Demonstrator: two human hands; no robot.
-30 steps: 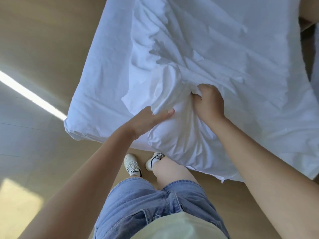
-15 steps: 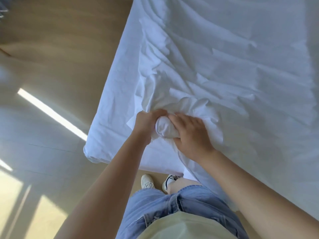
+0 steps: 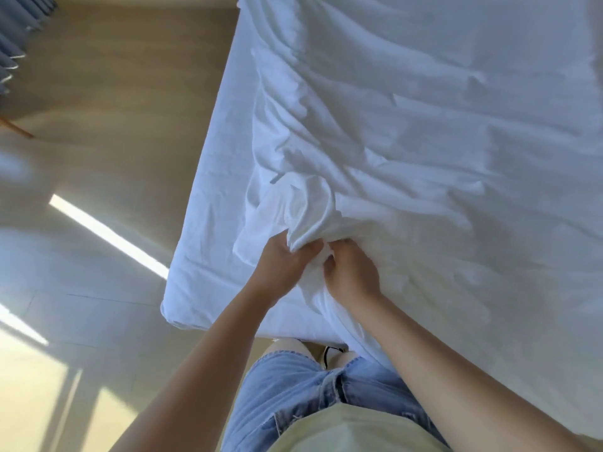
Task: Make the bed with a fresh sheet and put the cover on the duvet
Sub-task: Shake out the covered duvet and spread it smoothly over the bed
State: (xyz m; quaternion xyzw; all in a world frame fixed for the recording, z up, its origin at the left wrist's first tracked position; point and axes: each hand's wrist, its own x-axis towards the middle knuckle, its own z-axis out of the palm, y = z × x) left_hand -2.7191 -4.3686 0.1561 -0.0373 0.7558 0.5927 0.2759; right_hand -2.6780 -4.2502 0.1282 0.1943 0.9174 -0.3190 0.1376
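Head view: left hand (image 3: 281, 267) and right hand (image 3: 353, 276) grip the bunched white cover (image 3: 308, 216), centre frame.
The hands almost touch, fingers curled into the fabric; the cover spreads creased over the bed (image 3: 208, 230) toward the upper right.

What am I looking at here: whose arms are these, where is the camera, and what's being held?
There is no machine here: these are a person's two bare arms. The one picture comes from a camera worn on their head, looking down, so their denim shorts show too. Ahead is a bed covered in rumpled white bedding, standing on a pale floor. The left hand and right hand meet near the bed's near edge. Both grip one bunch of white fabric, fingers curled into it. I cannot tell whether that bunch is duvet or cover.
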